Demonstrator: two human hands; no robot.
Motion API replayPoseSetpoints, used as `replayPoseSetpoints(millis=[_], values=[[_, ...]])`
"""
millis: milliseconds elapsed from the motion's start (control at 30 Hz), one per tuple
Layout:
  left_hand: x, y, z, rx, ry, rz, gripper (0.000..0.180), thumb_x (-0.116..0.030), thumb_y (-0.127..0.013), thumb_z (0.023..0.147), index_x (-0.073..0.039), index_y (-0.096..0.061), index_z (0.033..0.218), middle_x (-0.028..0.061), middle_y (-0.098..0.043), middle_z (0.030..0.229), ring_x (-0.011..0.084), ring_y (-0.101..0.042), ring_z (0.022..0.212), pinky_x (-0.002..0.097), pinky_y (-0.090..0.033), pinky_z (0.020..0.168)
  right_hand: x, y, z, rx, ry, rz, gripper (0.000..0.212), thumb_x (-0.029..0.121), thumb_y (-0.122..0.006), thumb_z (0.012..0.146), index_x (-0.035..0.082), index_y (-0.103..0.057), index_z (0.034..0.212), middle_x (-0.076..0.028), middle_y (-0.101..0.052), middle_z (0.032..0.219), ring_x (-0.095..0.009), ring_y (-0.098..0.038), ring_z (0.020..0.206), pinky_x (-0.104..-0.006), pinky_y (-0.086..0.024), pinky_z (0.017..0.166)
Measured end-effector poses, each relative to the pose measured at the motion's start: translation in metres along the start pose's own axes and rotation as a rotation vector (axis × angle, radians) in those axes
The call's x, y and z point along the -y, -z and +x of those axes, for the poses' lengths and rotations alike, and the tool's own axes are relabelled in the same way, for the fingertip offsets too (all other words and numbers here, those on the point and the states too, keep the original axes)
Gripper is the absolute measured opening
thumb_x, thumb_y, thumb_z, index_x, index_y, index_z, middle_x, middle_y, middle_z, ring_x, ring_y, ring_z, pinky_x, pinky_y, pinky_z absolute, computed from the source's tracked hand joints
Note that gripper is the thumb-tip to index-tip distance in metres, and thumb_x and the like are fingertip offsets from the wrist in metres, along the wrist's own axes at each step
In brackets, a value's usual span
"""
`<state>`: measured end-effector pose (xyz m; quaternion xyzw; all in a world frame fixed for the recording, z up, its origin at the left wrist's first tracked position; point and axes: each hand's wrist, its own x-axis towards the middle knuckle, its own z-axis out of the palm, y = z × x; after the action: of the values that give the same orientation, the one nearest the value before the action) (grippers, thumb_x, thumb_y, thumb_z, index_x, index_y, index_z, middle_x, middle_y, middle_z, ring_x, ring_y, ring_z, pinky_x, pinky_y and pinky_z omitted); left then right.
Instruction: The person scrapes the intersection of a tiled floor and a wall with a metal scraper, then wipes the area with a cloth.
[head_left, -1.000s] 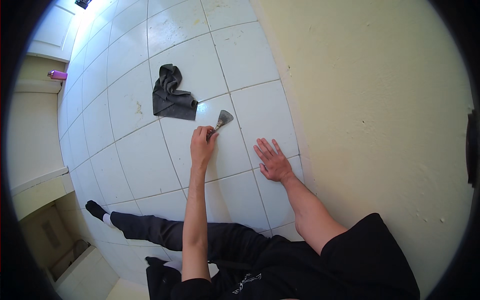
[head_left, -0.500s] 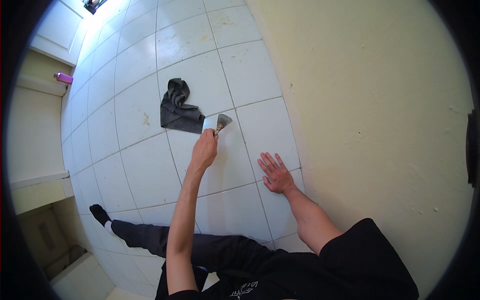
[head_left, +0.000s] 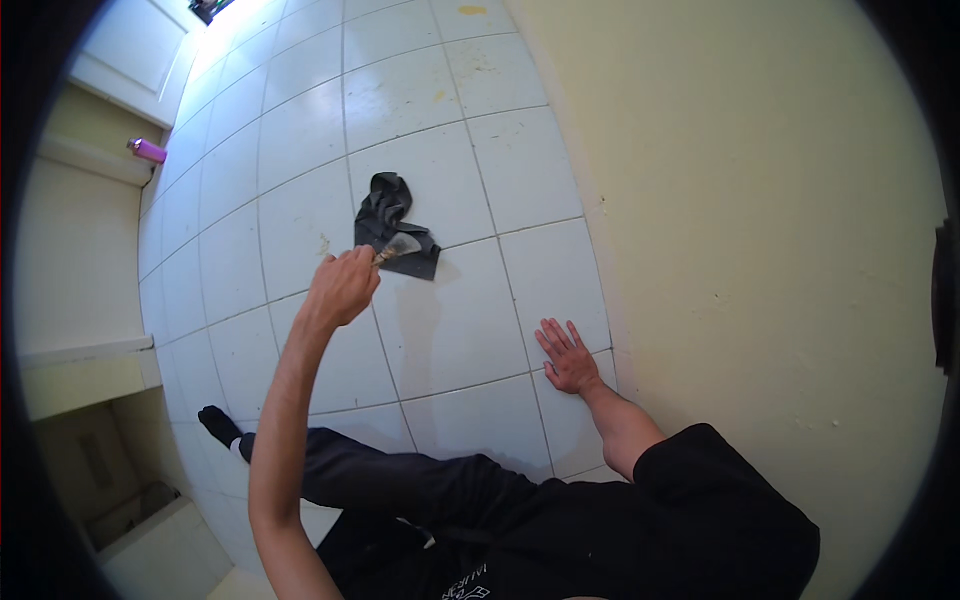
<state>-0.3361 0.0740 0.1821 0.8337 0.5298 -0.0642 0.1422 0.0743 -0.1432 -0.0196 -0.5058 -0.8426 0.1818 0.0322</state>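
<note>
My left hand (head_left: 345, 288) is closed around the handle of a scraper (head_left: 402, 245). Its broad metal blade points to the right, in front of a crumpled dark grey cloth (head_left: 382, 207) lying on the white tiles. From this view I cannot tell whether the blade touches the cloth or is above it. My right hand (head_left: 570, 362) rests flat on the floor near the wall, fingers spread, with nothing in it.
A cream wall (head_left: 740, 200) rises along the right. Yellowish stains (head_left: 472, 10) mark the far tiles (head_left: 400, 95). A pink bottle (head_left: 148, 151) stands at the far left by a white door (head_left: 135, 50). My outstretched leg (head_left: 390, 480) crosses the near floor.
My left hand has moved left with the scraper, from the tile beside the cloth to in front of the cloth. The view has shifted slightly; my right hand stays planted on the floor.
</note>
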Motion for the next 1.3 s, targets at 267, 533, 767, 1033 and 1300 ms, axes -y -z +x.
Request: replayPoseSetpoints(millis=[267,533,767,1033,1300], values=[[0.054,0.114,-0.024,0.04,0.171,0.123,0.016,-0.019,-0.049,0.102,-0.004,-0.051,0.099,0.0189,-0.068,0.095,0.0381,-0.066,0.092,0.0509,-0.047,0.085,0.008,0.001,0.007,-0.036,0.015,0.047,0.077,0.027,-0.06,0.089,0.006,-0.034,0.159,-0.016,-0.027,0.169,-0.029,-0.022,0.158,-0.0552,-0.015,0.129],[0.075,0.162,0.021,0.052,0.135,0.265,0.016,-0.017,-0.047,0.101,-0.003,-0.05,0.096,0.0179,-0.067,0.088,0.0379,-0.065,0.088,0.0511,-0.047,0.082,-0.001,0.009,0.002,-0.036,0.028,0.055,0.076,0.027,-0.062,0.088,0.005,-0.039,0.157,-0.017,-0.032,0.167,-0.03,-0.027,0.156,-0.0558,-0.021,0.127],[0.078,0.174,0.067,0.054,0.126,0.253,0.015,-0.017,-0.047,0.101,-0.003,-0.049,0.096,0.0182,-0.065,0.085,0.038,-0.063,0.082,0.0504,-0.046,0.083,-0.001,0.017,0.006,-0.049,0.012,0.096,0.07,0.027,-0.062,0.087,0.005,-0.045,0.152,-0.016,-0.037,0.164,-0.03,-0.033,0.154,-0.0553,-0.025,0.125],[0.131,0.217,0.032,0.087,0.125,0.263,0.014,-0.016,-0.049,0.102,-0.003,-0.05,0.1,0.0203,-0.064,0.086,0.0425,-0.062,0.085,0.0525,-0.045,0.08,-0.002,0.018,0.011,-0.024,0.006,0.103,0.069,0.027,-0.062,0.086,0.007,-0.048,0.151,-0.015,-0.039,0.163,-0.03,-0.034,0.153,-0.0567,-0.026,0.124],[0.215,0.171,-0.137,-0.015,0.66,0.054,0.025,-0.023,-0.049,0.105,0.0,-0.053,0.113,0.029,-0.066,0.099,0.051,-0.062,0.096,0.0601,-0.048,0.082,0.0,-0.007,0.004,0.008,-0.009,0.071,0.071,0.031,-0.065,0.083,0.009,-0.051,0.148,-0.015,-0.042,0.161,-0.031,-0.039,0.15,-0.0611,-0.028,0.122]])
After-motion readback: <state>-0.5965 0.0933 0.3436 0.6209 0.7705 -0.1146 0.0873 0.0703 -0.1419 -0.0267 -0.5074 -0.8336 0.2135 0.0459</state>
